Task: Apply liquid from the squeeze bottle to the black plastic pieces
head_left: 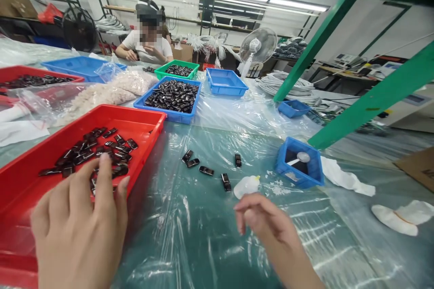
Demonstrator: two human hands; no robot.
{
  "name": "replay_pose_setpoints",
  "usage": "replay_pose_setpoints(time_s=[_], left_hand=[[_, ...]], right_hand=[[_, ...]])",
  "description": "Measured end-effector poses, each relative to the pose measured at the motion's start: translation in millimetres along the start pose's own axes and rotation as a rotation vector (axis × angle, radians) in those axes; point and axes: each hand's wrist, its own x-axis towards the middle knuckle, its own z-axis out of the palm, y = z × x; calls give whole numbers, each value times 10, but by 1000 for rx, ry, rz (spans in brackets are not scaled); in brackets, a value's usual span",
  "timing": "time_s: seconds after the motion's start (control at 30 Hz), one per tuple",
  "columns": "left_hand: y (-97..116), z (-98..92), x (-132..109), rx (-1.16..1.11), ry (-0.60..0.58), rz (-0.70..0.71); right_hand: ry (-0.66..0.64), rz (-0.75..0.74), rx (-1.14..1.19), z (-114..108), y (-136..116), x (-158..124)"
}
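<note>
My left hand (79, 226) reaches over the near rim of a red tray (40, 162), fingers spread and stretched toward a heap of small black glossy parts (98, 151) inside it; nothing is in the hand. My right hand (267, 226) hovers above the plastic-covered table, fingers curled loosely inward, with nothing visible in them. Several loose black parts (206, 170) lie on the plastic between the hands. A small white squeeze bottle (247, 186) lies on its side just beyond my right hand.
A small blue bin (313, 169) holding a white-tipped tool stands right of the bottle. White cloths (346, 178) lie further right. Blue tray (171, 115) of black parts, an empty blue tray (226, 83), green tray (176, 70), a fan (257, 47). A seated person (145, 45) works at the far end. Green frame beams (373, 99) cross at right.
</note>
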Motion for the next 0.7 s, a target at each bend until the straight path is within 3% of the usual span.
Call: replay_pose_setpoints(time_s=[0.1,0.17,0.23,0.37,0.5,0.6,0.7], left_hand=[[47,92,47,309,-42,161],[196,255,-4,293,-73,363],[364,473,-57,211,-113,469],[566,929,-34,167,-213,457],[537,1237,89,95,-264,348],[447,1312,157,9,-312,278],[400,1237,167,-115,-373,219]], right_hand=[[288,-145,-169,-225,18,18],[456,-210,-238,-326,88,58],[536,-231,-291,-379,189,118],[431,-156,-374,-384,395,227],[307,-67,-425,-357,480,248],[264,-42,-452,-350,451,231],[237,-20,-472,-350,403,212]])
